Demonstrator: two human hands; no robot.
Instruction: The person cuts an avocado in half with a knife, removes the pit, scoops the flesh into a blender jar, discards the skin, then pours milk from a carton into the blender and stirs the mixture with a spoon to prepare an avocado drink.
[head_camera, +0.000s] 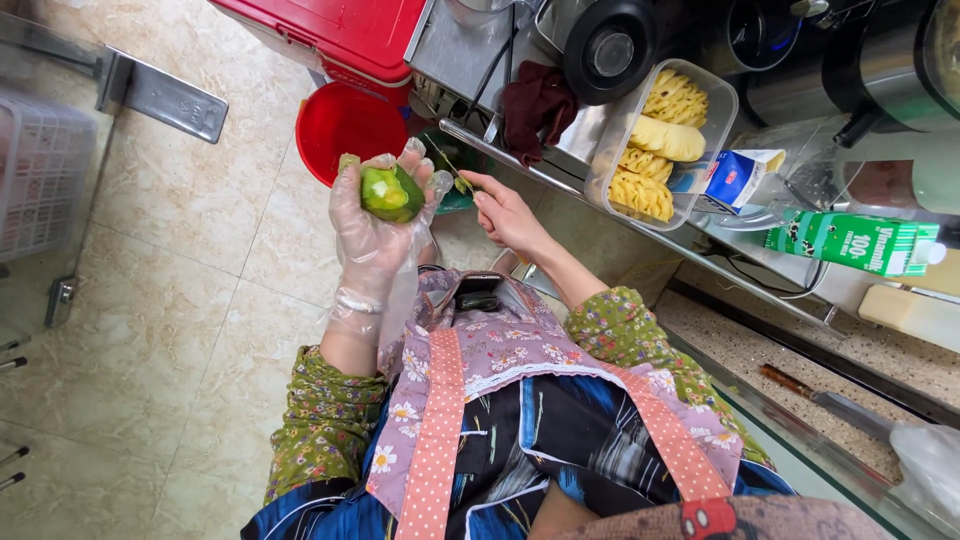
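The half-peeled green mango (391, 193) sits in the gloved left hand (375, 235), fingers curled around it. The bare right hand (508, 215) pinches a small peeler (452, 170) beside the fruit.

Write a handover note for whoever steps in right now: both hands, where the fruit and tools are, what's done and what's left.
Left hand, in a clear plastic glove, holds a green fruit up over the floor; part of its skin is already pared off, the rest is still on. Right hand, bare, grips a small peeler beside the fruit, not touching it. A red bucket sits on the floor below. A tub of peeled pineapple stands on the counter.
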